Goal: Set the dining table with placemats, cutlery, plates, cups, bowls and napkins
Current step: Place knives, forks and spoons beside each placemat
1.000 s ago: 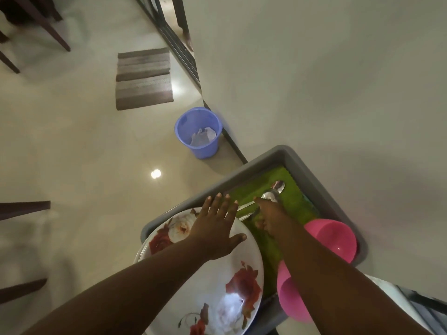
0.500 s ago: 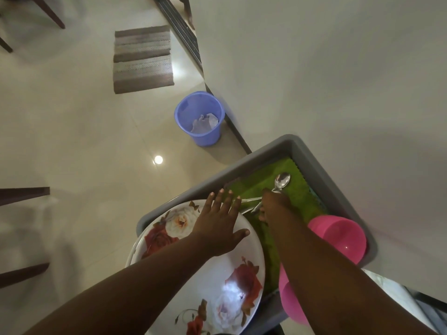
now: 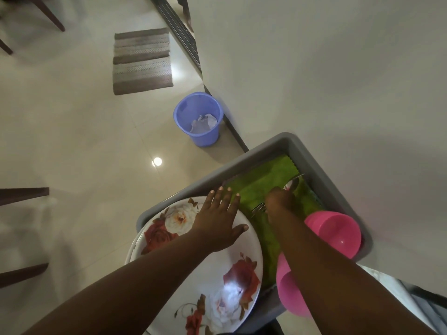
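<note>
Head-camera view showed us standing over a grey tray (image 3: 321,165) that held everything we meant to carry to the dining table, so the task looked to be at the gathering stage, with nothing yet laid out.

Our left hand (image 3: 219,217) lay flat with straight, spread fingers on the floral plate (image 3: 217,281). We judged it was there to steady the plate, which sat tilted over the tray's left rim and could have slid while the other hand worked beside it.

Our right hand (image 3: 278,199) was curled down onto the green placemat (image 3: 266,175) in the middle of the tray, closed around the cutlery (image 3: 291,186). A spoon bowl stuck out past the knuckles toward the far corner, and fork tines showed at the near side of the hand. How many pieces were in the grip we could not tell.

The cutlery was plain shiny metal, thin and slippery-looking, lying low on the textured green mat, which would explain a pinching grip from above. The plate was white and glossy with red and cream roses. Two pink bowls, one (image 3: 335,234) at the tray's right edge and another (image 3: 290,293) nearer us, sat close to our right forearm, so lifting the cutlery out called for care not to knock them.
</note>
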